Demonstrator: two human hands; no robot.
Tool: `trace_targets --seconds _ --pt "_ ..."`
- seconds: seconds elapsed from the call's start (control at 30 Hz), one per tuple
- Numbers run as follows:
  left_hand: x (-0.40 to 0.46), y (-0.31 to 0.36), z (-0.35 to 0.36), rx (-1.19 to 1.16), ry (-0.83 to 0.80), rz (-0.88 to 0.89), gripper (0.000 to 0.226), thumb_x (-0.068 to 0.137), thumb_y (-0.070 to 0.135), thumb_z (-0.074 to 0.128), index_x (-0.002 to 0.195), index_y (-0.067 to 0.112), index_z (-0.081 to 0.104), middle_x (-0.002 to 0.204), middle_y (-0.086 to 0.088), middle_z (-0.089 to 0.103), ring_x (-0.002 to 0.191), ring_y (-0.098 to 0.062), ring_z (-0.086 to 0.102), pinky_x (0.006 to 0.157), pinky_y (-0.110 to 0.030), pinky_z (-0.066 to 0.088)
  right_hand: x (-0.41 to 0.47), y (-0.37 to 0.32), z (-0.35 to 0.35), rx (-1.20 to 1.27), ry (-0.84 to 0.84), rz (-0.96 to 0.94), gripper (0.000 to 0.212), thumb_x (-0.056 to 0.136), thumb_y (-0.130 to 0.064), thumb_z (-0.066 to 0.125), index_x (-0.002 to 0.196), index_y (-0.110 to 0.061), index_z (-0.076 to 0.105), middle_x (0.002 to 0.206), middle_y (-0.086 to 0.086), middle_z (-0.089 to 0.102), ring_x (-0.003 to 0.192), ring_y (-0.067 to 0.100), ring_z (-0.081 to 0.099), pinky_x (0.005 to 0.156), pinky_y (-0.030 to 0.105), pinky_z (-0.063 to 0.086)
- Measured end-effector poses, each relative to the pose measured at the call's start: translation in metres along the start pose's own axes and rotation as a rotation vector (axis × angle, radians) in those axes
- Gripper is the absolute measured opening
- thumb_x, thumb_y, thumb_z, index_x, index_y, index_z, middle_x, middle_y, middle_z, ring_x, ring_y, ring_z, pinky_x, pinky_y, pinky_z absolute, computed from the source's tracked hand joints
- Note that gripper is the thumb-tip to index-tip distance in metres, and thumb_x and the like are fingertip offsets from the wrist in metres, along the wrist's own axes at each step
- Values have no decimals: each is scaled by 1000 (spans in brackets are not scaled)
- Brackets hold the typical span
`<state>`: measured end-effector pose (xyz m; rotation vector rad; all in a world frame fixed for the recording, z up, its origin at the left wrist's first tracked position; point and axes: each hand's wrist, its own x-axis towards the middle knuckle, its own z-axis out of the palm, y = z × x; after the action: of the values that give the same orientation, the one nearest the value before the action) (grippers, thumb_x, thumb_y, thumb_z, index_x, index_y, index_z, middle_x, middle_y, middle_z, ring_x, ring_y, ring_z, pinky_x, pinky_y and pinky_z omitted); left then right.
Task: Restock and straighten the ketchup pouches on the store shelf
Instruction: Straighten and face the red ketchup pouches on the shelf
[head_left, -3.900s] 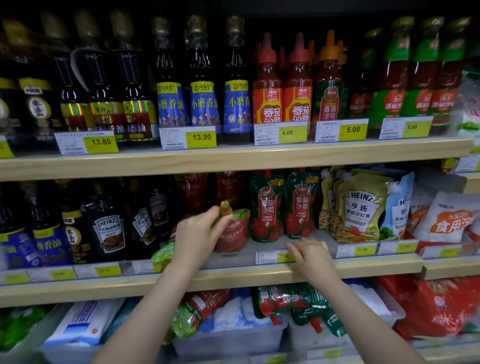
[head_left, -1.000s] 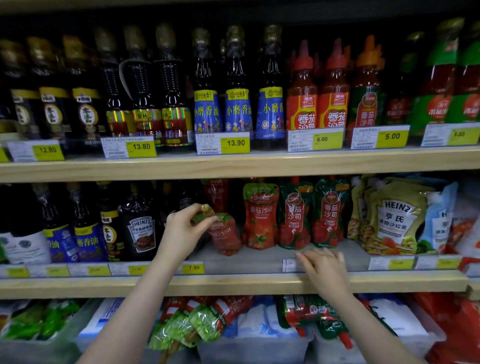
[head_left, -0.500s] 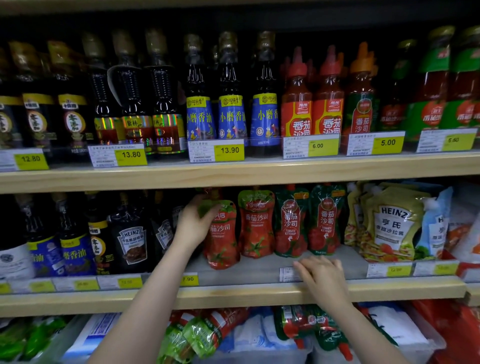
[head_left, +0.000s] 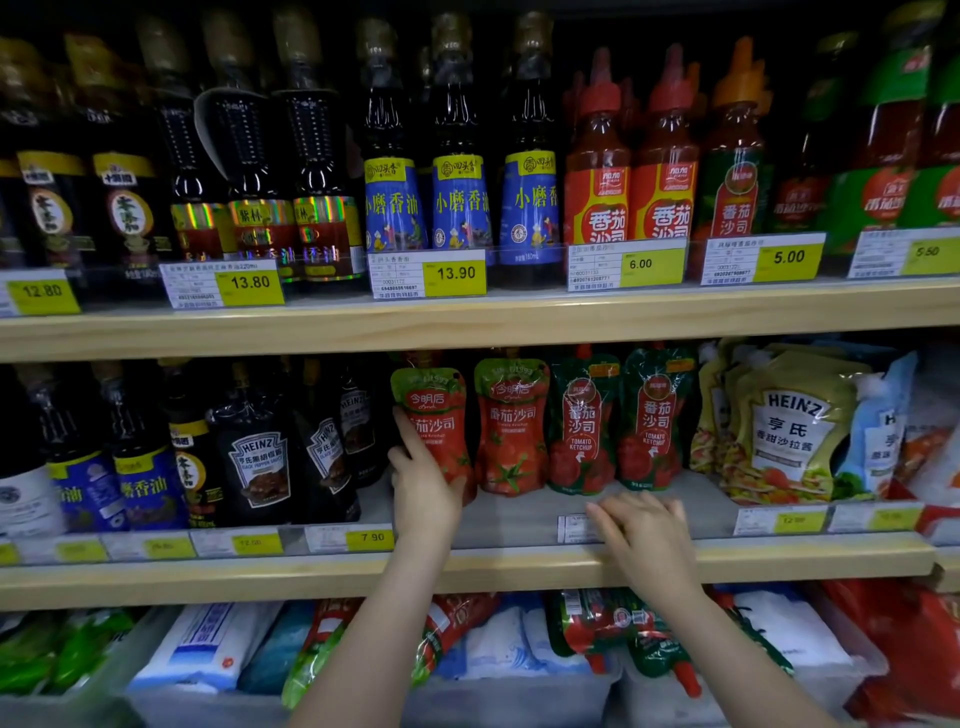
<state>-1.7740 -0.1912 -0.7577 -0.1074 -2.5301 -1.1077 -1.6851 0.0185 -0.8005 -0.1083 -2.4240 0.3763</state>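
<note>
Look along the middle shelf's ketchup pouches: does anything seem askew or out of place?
Mostly tidy. Four ketchup pouches stand upright in a row. Only the leftmost pouch sits forward of the others, held by the left hand. The right hand rests at the shelf edge.

We face pale wooden store shelving (head_left: 467, 327), two boards running full width. We see yellow price tags (head_left: 456, 274) clipped along front edges. Upper bay sits dark at back. Clear plastic bins (head_left: 509, 699) stand below lower board.
</note>
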Motion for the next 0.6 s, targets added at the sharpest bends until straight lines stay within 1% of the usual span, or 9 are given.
trace_targets --seconds 0.13,0.33,0.43,0.5,0.53,0.6 --pt "12 0 3 -4 -24 -45 109 79 15 71 147 19 -14 134 -26 32 113 -44 48 91 -50 45 1 1 1 17 -10 6 20 90 -33 54 79 -23 67 77 -9 65 78 14 55 72 30 21" --pt "23 -1 9 -12 -36 -73 109 78 14 72 146 20 -13 136 -26 29 116 -45 46 91 -51 43 2 2 1 16 -13 -2 22 90 -34 53 77 -23 67 73 -11 62 76 13 53 69 29 16" --pt "22 -1 8 -44 -56 -83 107 78 16 72 147 20 -11 137 -26 29 118 -44 45 92 -52 44 2 2 -1 6 -31 3 23 91 -36 51 80 -25 67 75 -11 63 78 13 53 69 28 15" --pt "18 0 5 -56 -37 -100 105 79 21 72 147 15 -8 141 -25 25 123 -43 41 94 -52 42 2 1 -3 12 -55 7 24 92 -38 49 85 -26 68 80 -10 64 82 12 53 69 28 15" --pt "12 1 3 -33 5 -64 103 79 25 71 147 12 -4 144 -25 23 126 -42 38 94 -52 42 3 1 -4 16 -76 4 24 92 -39 47 87 -26 67 83 -11 64 84 11 53 70 28 15" --pt "-7 4 3 57 107 111 93 81 32 68 147 7 8 146 -23 27 128 -40 36 95 -51 42 4 4 -8 39 -122 -17 25 93 -41 44 92 -28 65 89 -12 64 89 9 52 71 28 16"
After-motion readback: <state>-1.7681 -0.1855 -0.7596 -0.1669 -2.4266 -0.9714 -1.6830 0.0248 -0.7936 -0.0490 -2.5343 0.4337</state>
